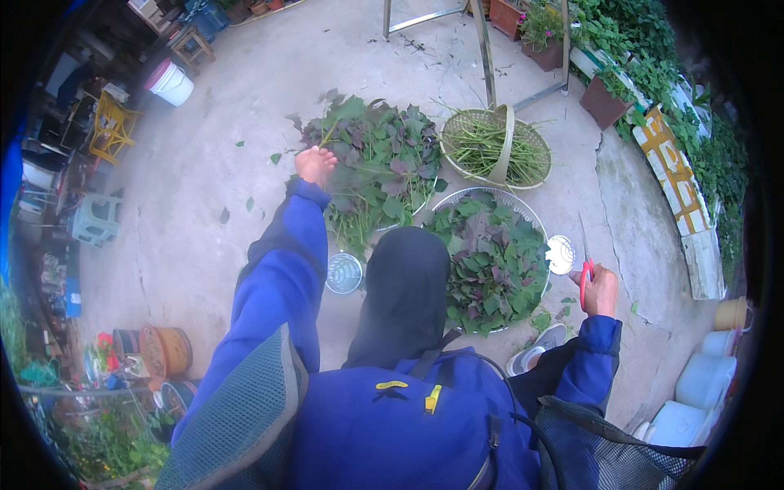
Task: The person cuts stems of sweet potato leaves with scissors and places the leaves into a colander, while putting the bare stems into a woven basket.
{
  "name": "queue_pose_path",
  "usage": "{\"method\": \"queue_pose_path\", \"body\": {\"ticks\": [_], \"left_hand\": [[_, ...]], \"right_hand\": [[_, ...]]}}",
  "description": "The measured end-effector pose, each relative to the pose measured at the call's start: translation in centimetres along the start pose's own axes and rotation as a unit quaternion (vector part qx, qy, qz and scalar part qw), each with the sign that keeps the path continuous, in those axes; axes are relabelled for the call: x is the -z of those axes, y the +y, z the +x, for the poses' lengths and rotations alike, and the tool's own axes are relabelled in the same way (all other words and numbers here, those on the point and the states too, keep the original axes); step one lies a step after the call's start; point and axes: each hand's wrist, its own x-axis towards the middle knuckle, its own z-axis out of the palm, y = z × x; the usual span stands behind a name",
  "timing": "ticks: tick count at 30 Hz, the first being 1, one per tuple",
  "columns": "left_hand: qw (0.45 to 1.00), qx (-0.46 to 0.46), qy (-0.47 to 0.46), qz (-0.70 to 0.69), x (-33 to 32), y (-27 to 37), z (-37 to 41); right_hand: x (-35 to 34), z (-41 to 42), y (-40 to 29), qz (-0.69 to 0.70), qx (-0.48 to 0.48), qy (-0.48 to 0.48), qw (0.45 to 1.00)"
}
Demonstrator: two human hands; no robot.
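My left hand (315, 165) is closed around a leafy green stem (329, 133) at the left side of a large heap of green and purple leafy vines (386, 159). In my right hand (598, 291) are red-handled scissors (587, 272), their blades pointing away from me. Plucked leaves (490, 263) fill a round, pale-rimmed basket (544, 229) between my right hand and my dark-clad knee. Beyond it stands a woven basket (450, 160) with an arched handle, holding cut green stems (490, 147). The heap covers most of whatever container lies beneath it.
A metal cup (344, 274) stands left of my knee, and a small white round object (561, 255) lies near the scissors. Metal frame legs (484, 55) rise beyond the woven basket. Left are a white bucket (170, 82) and a plastic stool (97, 219); planters (603, 103) line the right.
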Motion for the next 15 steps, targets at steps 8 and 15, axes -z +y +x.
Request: {"method": "queue_pose_path", "body": {"ticks": [8, 15], "left_hand": [[0.977, 0.041, -0.144, -0.15, -4.1, 3.5, -5.4], [0.885, -0.005, -0.388, -0.258, -11.7, 8.6, -22.8]], "right_hand": [[0.5, -0.6, 0.0, 0.03, -0.005, -0.008, 1.0], [-0.8, -1.4, -0.6, 0.236, 0.024, -0.023, 0.971]]}}
